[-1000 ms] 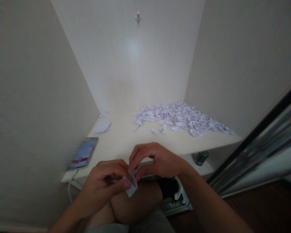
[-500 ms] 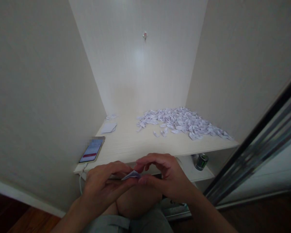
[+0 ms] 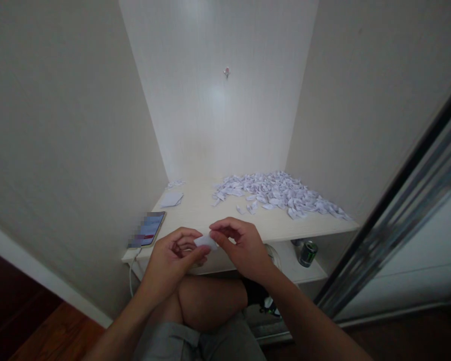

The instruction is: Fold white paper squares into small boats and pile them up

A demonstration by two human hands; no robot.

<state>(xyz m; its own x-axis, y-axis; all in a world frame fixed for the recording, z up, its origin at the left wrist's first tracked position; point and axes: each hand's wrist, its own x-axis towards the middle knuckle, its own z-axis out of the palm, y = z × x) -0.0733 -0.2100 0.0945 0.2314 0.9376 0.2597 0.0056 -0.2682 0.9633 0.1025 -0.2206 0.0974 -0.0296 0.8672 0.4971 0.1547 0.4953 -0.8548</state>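
Note:
A small folded piece of white paper (image 3: 205,242) is held between my two hands, just in front of the shelf edge and above my crossed legs. My left hand (image 3: 178,250) pinches its left side between thumb and fingers. On the right end, my right hand (image 3: 238,243) closes thumb and fingertips over the paper, partly hiding it. Beyond my hands, a large pile of folded white paper pieces (image 3: 274,190) covers the right back of the shelf. A small stack of flat white paper sheets (image 3: 172,199) lies at the left.
A smartphone (image 3: 150,229) with a white cable (image 3: 131,273) lies at the shelf's left edge. Some paper bits (image 3: 176,184) sit in the back left corner. Below the white shelf (image 3: 199,210), a dark can (image 3: 307,253) stands on a lower board. Walls enclose three sides.
My hands have risen from lower down, and the paper has turned so a flat white face shows. My right fingertips have closed onto its right end. The camera view has shifted slightly.

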